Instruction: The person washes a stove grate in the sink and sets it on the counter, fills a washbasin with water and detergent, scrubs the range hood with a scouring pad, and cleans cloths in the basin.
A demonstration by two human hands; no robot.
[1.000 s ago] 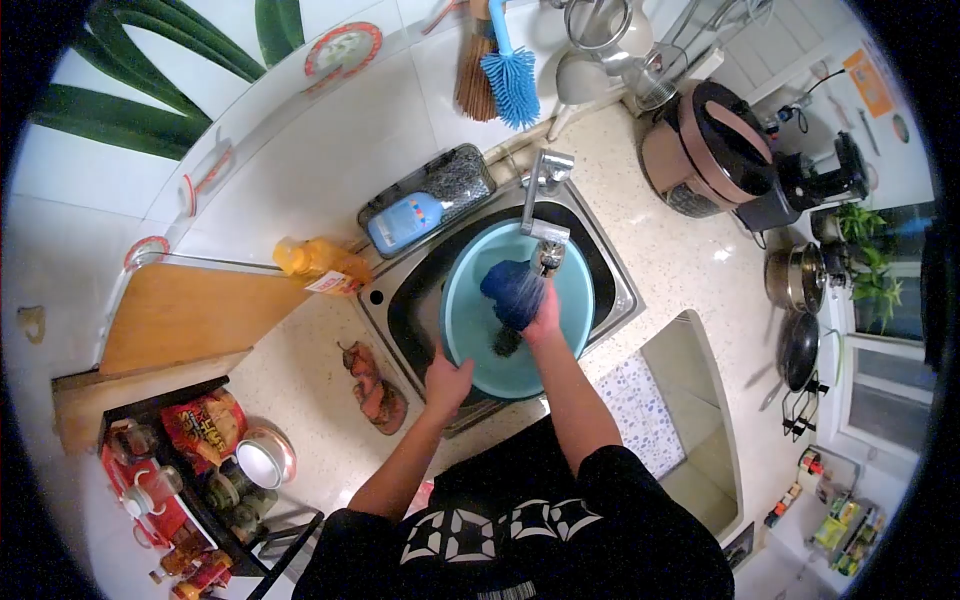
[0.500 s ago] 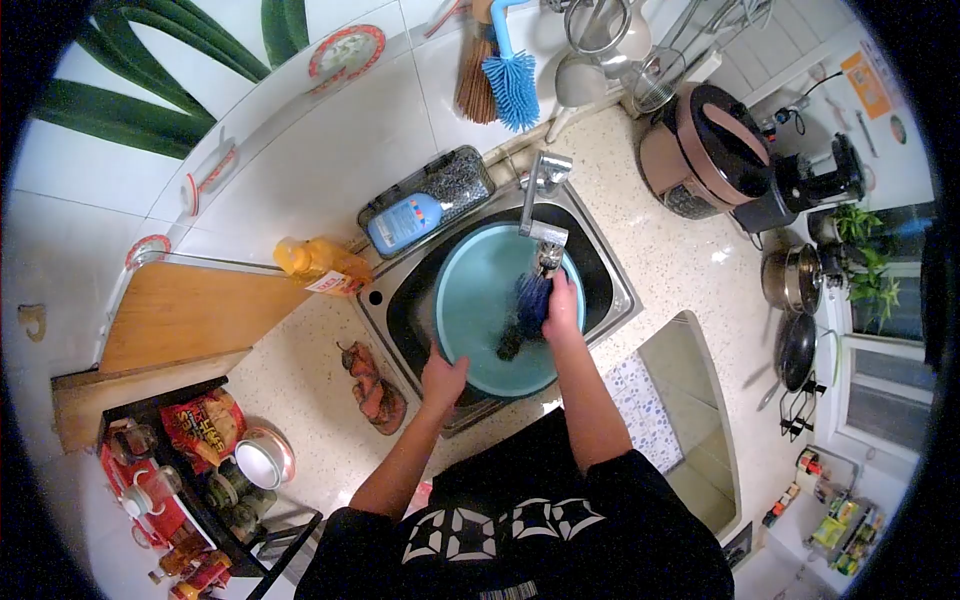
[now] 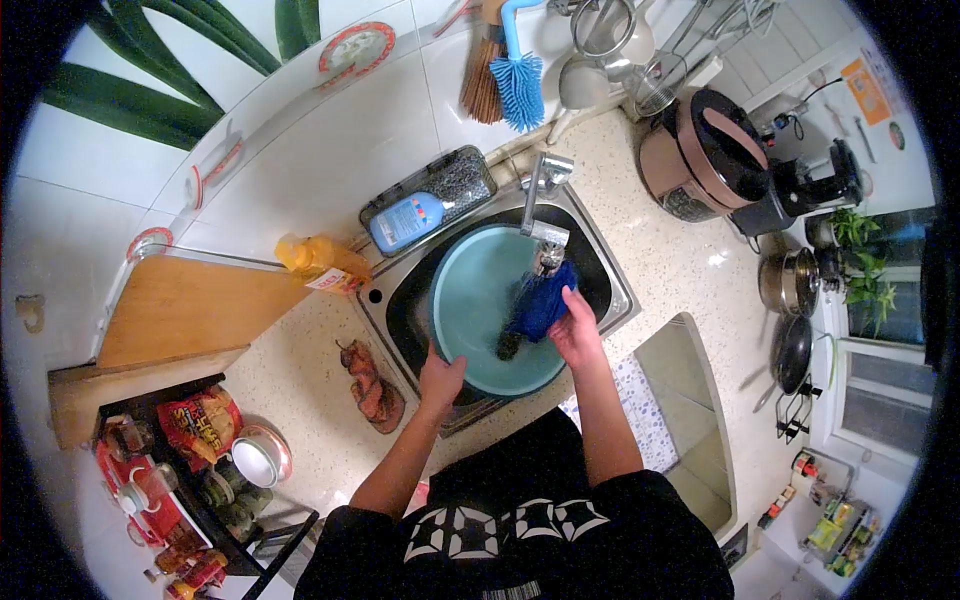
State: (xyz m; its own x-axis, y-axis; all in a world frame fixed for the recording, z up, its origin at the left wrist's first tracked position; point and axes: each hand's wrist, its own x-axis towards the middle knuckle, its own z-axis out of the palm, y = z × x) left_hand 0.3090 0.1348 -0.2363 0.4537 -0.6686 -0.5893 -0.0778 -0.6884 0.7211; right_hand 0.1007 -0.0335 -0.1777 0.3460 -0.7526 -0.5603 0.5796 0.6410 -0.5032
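A turquoise basin (image 3: 470,372) sits in the metal sink (image 3: 610,262). My left hand (image 3: 441,380) is closed on its near-left rim. In my right hand (image 3: 576,332), at the basin's right side, is a dark blue item (image 3: 545,303) that looks like a cloth; its exact kind is unclear. The fingers under it are partly hidden. It lies beneath the faucet (image 3: 548,236), where water appears to run onto it. Below its lower left end, a small dark clump (image 3: 508,346) shows in the basin.
Behind the sink stand a blue bottle (image 3: 408,222) in a dark tray and a yellow bottle (image 3: 322,262). A crumpled reddish-brown cloth (image 3: 372,388) lies left of the sink. A pink-brown cooker (image 3: 700,150) occupies the back right counter. Brushes and strainers hang above.
My right hand has shifted slightly right and down, its fingers turned more upward. More of the blue item shows under the faucet. My left hand stays on the rim.
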